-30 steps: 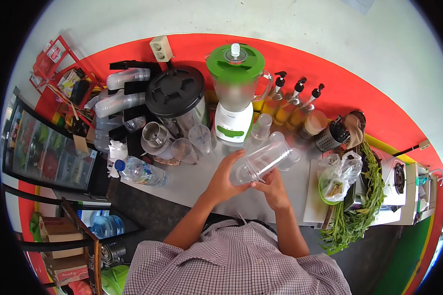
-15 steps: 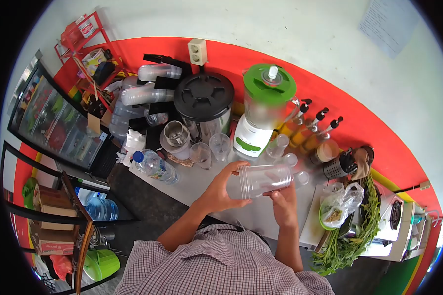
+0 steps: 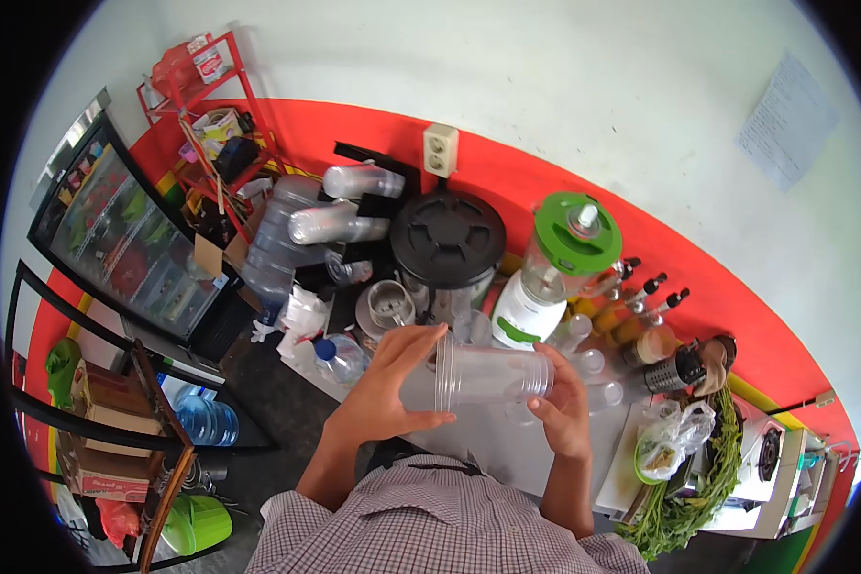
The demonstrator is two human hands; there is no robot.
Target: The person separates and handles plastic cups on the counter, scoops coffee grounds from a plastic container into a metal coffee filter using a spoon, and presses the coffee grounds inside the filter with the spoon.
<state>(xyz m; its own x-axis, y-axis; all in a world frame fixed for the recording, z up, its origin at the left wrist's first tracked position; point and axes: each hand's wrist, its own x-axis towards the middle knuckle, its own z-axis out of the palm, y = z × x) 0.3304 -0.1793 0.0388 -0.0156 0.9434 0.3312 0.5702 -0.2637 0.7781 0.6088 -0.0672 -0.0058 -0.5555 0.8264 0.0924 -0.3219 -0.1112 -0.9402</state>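
Observation:
A stack of clear plastic cups (image 3: 496,375) lies sideways in the air between my two hands, over the counter. My left hand (image 3: 385,385) is at the rim end, with its fingers above and its thumb below the nested rims. Around the base end curls my right hand (image 3: 562,407), thumb toward me. Beyond the cups stands a blender (image 3: 530,304) with a green lid. Clear cups (image 3: 591,362) stand on the counter just past my right hand. A water bottle (image 3: 342,360) with a blue cap is beside my left hand, partly hidden.
A black-lidded container (image 3: 448,239) stands at the back, with sleeves of cups (image 3: 340,224) left of it. Pump bottles (image 3: 631,323) line the red wall. Leafy greens (image 3: 684,507) and a plastic bag (image 3: 677,435) are at the right. A glass-door fridge (image 3: 124,230) stands left.
The view has shifted, so the counter items appear lower and farther right. My right hand has moved from beneath the cups' base to around its end; the stack is now more level.

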